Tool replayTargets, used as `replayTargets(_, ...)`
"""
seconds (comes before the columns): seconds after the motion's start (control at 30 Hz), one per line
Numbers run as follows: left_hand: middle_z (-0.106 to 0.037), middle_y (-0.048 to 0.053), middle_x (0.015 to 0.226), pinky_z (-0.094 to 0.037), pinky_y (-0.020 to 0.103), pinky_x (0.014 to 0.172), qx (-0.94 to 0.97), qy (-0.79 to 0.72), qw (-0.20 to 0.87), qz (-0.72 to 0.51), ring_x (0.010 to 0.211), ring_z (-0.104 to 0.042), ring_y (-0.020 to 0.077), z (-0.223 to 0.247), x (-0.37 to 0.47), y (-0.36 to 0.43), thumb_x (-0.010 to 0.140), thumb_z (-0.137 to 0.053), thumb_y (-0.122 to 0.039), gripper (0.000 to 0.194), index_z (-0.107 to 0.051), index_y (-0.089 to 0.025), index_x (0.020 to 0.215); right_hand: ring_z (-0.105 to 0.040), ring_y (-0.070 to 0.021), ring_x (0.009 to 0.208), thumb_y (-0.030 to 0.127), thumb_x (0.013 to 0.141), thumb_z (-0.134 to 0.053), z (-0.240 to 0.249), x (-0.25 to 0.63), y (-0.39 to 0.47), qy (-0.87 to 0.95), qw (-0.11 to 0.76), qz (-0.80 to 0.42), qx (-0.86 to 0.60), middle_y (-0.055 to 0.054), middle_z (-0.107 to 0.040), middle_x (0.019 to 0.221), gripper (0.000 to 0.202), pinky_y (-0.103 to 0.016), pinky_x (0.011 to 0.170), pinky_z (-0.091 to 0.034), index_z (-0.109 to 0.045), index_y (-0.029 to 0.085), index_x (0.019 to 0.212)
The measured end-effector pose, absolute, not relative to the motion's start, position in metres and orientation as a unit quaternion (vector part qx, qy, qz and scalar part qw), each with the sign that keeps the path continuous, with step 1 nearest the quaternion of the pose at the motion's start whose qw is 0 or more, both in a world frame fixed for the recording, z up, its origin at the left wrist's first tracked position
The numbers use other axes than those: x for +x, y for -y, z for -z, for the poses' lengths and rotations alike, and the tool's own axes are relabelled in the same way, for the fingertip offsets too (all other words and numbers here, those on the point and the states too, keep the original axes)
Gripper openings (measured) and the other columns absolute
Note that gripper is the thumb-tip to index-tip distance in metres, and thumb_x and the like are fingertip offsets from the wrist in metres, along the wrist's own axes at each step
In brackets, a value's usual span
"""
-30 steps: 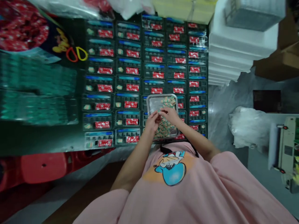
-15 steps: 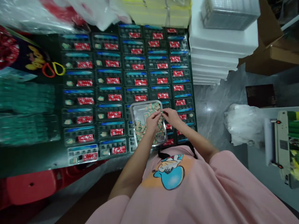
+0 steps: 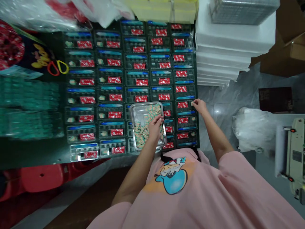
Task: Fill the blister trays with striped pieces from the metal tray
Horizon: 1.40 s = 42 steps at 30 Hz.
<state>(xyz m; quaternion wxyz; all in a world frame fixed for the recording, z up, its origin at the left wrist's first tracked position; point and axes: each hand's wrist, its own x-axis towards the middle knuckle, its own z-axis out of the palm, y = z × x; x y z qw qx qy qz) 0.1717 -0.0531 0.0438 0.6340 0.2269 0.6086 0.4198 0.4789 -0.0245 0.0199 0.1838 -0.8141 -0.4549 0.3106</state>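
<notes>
My right hand (image 3: 199, 106) pinches a small beige-and-green block (image 3: 192, 103) at the right end of a clear compartment tray (image 3: 187, 108), which also bears a red patterned packet (image 3: 182, 104) and a blue pen (image 3: 186, 113). Over the clear plastic tub (image 3: 133, 127), my left hand (image 3: 155, 126) has its fingertips pressed together; whether something is between them is too small to see. Many loose beige-and-green blocks (image 3: 141, 132) lie in the tub, which rests on top of some trays.
Rows of similar trays (image 3: 81, 114) cover the dark table. Scissors (image 3: 57, 67) and stacked greenish trays (image 3: 28, 95) are on the left. White foam sheets (image 3: 221, 63) stand at the back right, and a red stool (image 3: 41, 178) is at the front left.
My right hand has left the tub and moved right to a tray in the rightmost column, carrying a small block. My left hand remains over the tub.
</notes>
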Motion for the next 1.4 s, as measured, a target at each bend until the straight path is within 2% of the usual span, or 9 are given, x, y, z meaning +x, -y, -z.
replayTargets(0.13, -0.073, 0.004, 0.094, -0.046, 0.023, 0.070, 0.225, -0.621, 0.626, -0.415, 0.077, -0.064, 0.0113, -0.042, 0.170, 0.056, 0.068, -0.076, -0.027, 0.030, -0.074, -0.019, 0.097, -0.061, -0.0169, 0.075, 0.026, 0.079, -0.064, -0.013, 0.477, 0.022, 0.459, 0.140, -0.302, -0.824, -0.004, -0.070, 0.080, 0.014, -0.029, 0.078, -0.046, -0.073, 0.017, 0.086)
replayTargets(0.27, -0.073, 0.004, 0.094, -0.045, 0.021, 0.066, 0.223, -0.626, 0.621, -0.416, 0.077, -0.065, 0.0112, -0.040, 0.170, 0.057, 0.066, -0.077, -0.029, 0.034, -0.074, -0.021, 0.098, -0.063, -0.0190, 0.082, 0.027, 0.081, -0.064, -0.008, 0.477, 0.023, 0.471, 0.137, -0.282, -0.824, -0.007, -0.072, 0.088, 0.016, -0.031, 0.082, -0.046, -0.073, 0.018, 0.091)
replayTargets(0.43, -0.073, 0.003, 0.093, -0.044, 0.020, 0.065, 0.216, -0.633, 0.617, -0.414, 0.076, -0.064, 0.0098, -0.044, 0.170, 0.059, 0.064, -0.079, -0.030, 0.034, -0.073, -0.021, 0.096, -0.060, -0.0182, 0.076, 0.026, 0.082, -0.063, -0.009, 0.476, 0.024, 0.472, 0.138, -0.268, -0.829, -0.005, -0.070, 0.083, 0.019, -0.031, 0.078, -0.046, -0.070, 0.019, 0.099)
replayTargets(0.57, -0.072, 0.003, 0.092, -0.043, 0.020, 0.065, 0.216, -0.633, 0.615, -0.417, 0.075, -0.064, 0.0087, -0.048, 0.169, 0.060, 0.064, -0.080, -0.029, 0.033, -0.073, -0.021, 0.096, -0.057, -0.0188, 0.077, 0.024, 0.083, -0.060, -0.011, 0.473, 0.025, 0.495, 0.128, -0.239, -0.825, -0.007, -0.067, 0.089, 0.014, -0.030, 0.076, -0.044, -0.070, 0.018, 0.091)
replayTargets(0.8, -0.072, 0.002, 0.091, -0.042, 0.019, 0.063, 0.213, -0.635, 0.601, -0.436, 0.073, -0.064, 0.0080, -0.043, 0.147, 0.058, 0.067, -0.078, -0.027, 0.031, -0.072, -0.020, 0.096, -0.055, -0.0207, 0.080, 0.015, 0.083, -0.051, -0.011, 0.474, 0.029, 0.507, 0.136, -0.202, -0.827, -0.011, -0.063, 0.096, 0.020, -0.031, 0.076, -0.043, -0.068, 0.016, 0.094)
replayTargets(0.93, -0.073, 0.002, 0.093, -0.041, 0.017, 0.060, 0.199, -0.640, 0.594, -0.445, 0.072, -0.063, 0.0082, -0.039, 0.124, 0.055, 0.067, -0.077, -0.024, 0.030, -0.072, -0.020, 0.097, -0.057, -0.0224, 0.086, 0.014, 0.085, -0.050, -0.020, 0.458, 0.031, 0.519, 0.180, -0.183, -0.815, -0.012, -0.062, 0.101, 0.024, -0.033, 0.080, -0.043, -0.066, 0.015, 0.102)
replayTargets(1.07, -0.073, 0.003, 0.092, -0.040, 0.018, 0.061, 0.188, -0.646, 0.602, -0.430, 0.071, -0.062, 0.0082, -0.034, 0.098, 0.055, 0.068, -0.075, -0.021, 0.028, -0.072, -0.019, 0.096, -0.058, -0.0217, 0.087, 0.016, 0.087, -0.053, -0.029, 0.398, 0.033, 0.592, 0.201, -0.258, -0.736, -0.009, -0.065, 0.094, 0.019, -0.033, 0.084, -0.044, -0.067, 0.017, 0.100)
replayTargets(1.2, -0.073, 0.002, 0.089, -0.040, 0.018, 0.061, 0.192, -0.642, 0.614, -0.417, 0.070, -0.062, 0.0084, -0.029, 0.081, 0.058, 0.069, -0.075, -0.019, 0.026, -0.073, -0.019, 0.094, -0.060, -0.0204, 0.090, 0.016, 0.086, -0.059, -0.029, 0.320, 0.029, 0.670, 0.145, -0.334, -0.647, -0.008, -0.066, 0.097, 0.021, -0.032, 0.085, -0.046, -0.070, 0.018, 0.104)
replayTargets(1.4, -0.073, 0.003, 0.087, -0.041, 0.020, 0.060, 0.202, -0.634, 0.628, -0.405, 0.070, -0.062, 0.0105, -0.024, 0.065, 0.062, 0.069, -0.073, -0.018, 0.024, -0.074, -0.018, 0.093, -0.055, -0.0271, 0.115, 0.020, 0.090, -0.058, -0.036, 0.258, 0.009, 0.727, -0.028, -0.277, -0.627, -0.016, -0.060, 0.124, 0.032, -0.035, 0.095, -0.045, -0.066, 0.016, 0.120)
